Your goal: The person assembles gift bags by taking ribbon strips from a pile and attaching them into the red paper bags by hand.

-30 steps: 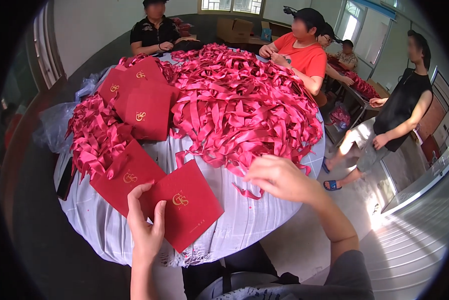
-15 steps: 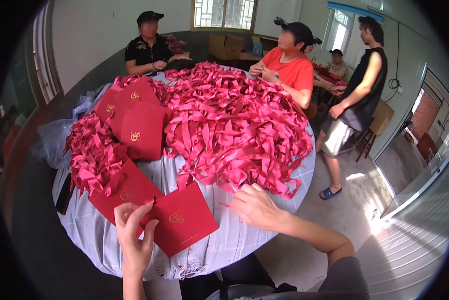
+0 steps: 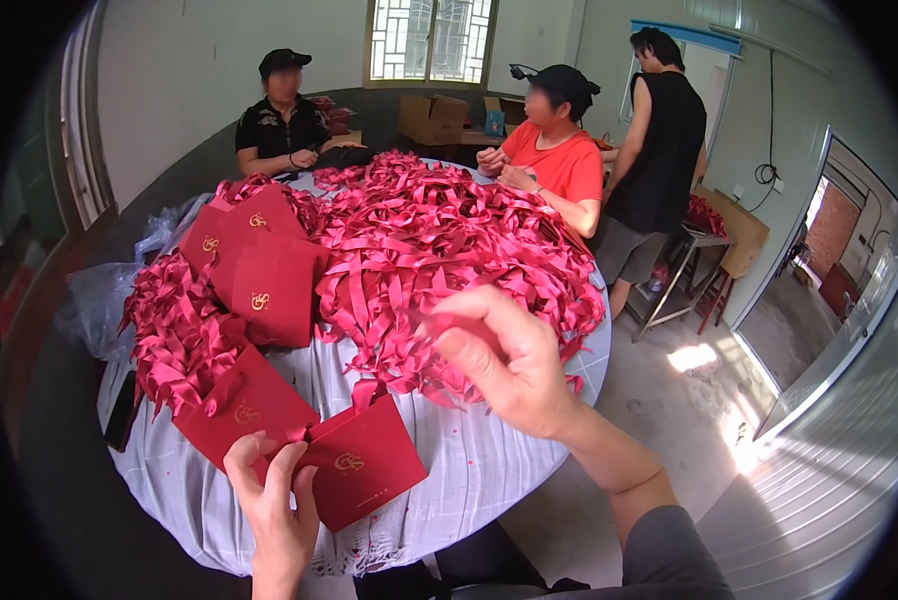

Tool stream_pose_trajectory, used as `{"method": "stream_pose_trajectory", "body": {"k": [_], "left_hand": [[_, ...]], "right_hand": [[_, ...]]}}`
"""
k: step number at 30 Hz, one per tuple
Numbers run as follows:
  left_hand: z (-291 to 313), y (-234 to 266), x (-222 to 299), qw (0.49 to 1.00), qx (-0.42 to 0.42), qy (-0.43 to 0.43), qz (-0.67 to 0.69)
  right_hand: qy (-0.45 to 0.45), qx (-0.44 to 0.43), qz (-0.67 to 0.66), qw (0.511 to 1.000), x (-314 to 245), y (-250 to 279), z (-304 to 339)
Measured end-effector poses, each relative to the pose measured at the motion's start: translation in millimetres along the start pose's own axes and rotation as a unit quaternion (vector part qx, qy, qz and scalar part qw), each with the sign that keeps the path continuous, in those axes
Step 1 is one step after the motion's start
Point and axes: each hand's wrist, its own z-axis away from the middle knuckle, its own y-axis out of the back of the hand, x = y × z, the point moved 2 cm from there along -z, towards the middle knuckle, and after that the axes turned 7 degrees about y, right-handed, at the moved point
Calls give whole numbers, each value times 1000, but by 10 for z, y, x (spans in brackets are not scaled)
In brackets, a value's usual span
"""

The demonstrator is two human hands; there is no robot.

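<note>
Near the front edge of the round table lies a small red paper bag [image 3: 369, 465] with a gold emblem, a ribbon loop at its top. My left hand [image 3: 274, 495] is at its upper left corner, thumb and fingers closed on it beside a small dark red ribbon end [image 3: 297, 434]. Beneath and left of it is another red bag [image 3: 244, 405], partly covered by my fingers. My right hand [image 3: 514, 365] is raised in front of the large ribbon pile [image 3: 449, 225], fingers curled in a pinch. Blur hides whatever its fingertips hold.
More red bags [image 3: 274, 290] are stacked at the left, above a smaller ribbon heap [image 3: 184, 335]. Clear plastic [image 3: 99, 290] and a dark flat object [image 3: 122, 410] lie at the left edge. Two people [image 3: 559, 150] [image 3: 281, 130] sit across the table; another person [image 3: 659, 150] stands at right.
My right hand has risen from the tablecloth beside the bag to in front of the ribbon pile. My left hand stays at the bag's corner. The standing person has turned away, and the view has shifted slightly.
</note>
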Motion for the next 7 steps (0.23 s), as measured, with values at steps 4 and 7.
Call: {"method": "stream_pose_trajectory", "body": {"k": [4,7], "left_hand": [[0,54,53,998,-6,-19,-56],[-32,94,89,994,-49,-63,-69]], "right_hand": [[38,-32,-14,999,-124,-208,-61],[30,-76,-13,997,-143,-327,-7]]}}
